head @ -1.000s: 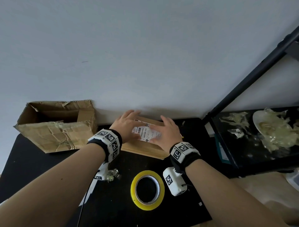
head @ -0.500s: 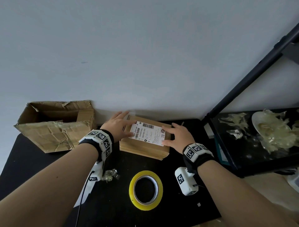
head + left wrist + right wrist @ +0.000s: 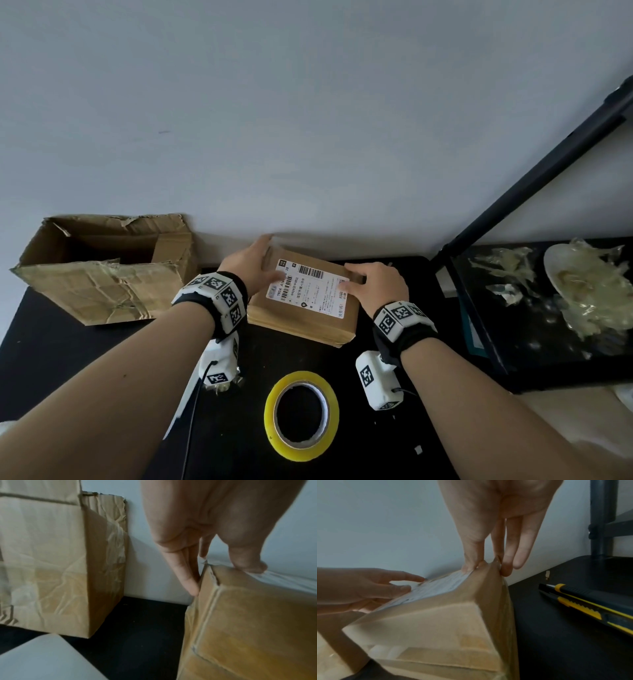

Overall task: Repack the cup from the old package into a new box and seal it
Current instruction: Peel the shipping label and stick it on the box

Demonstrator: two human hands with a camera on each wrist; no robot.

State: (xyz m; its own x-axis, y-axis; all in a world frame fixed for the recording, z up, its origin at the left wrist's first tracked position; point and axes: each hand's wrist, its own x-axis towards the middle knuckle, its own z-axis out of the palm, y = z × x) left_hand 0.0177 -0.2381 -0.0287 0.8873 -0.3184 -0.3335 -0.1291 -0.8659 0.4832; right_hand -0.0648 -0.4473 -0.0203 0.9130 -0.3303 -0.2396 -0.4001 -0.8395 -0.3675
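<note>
both hands' fingers [image 3: 263,248] clamped on the labelled box [image 3: 329,323], left hand [image 3: 248,269] and right hand [image 3: 378,287]

- We grip the labelled package [image 3: 310,301] at its sides with our left hand [image 3: 250,270] and right hand [image 3: 376,287].
- Nearer us than the package lies the yellow tape roll [image 3: 301,414].
- Left of the package stands an opened cardboard box [image 3: 102,270].

Dark shelf [image 3: 534,342] holds plate [image 3: 561,270] and plastic scraps [image 3: 500,265].
</note>
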